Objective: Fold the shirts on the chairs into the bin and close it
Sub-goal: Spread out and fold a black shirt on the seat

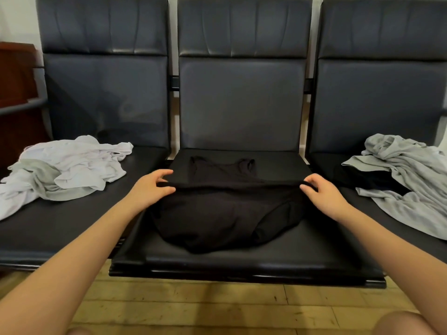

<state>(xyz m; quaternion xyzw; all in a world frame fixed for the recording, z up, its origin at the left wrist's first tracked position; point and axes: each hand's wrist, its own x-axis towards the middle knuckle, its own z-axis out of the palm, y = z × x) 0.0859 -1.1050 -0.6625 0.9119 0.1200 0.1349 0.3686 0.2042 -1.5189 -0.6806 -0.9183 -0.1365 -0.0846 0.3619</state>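
Note:
A black sleeveless shirt [225, 213] lies on the middle chair seat [242, 259], its straps toward the backrest and its lower part bunched toward me. My left hand [152, 189] pinches the left end of a raised fold across the shirt. My right hand [321, 192] pinches the right end of the same fold. A crumpled pile of white and pale grey shirts [65, 170] lies on the left seat. A grey shirt [411, 180] lies heaped on the right seat over a dark garment [372, 182]. No bin is in view.
Three dark padded chairs stand in a row with tall backrests [242, 97]. A reddish wooden piece of furniture [17, 93] stands at the far left. Wooden floor [217, 308] runs below the seats. My knees show at the bottom edge.

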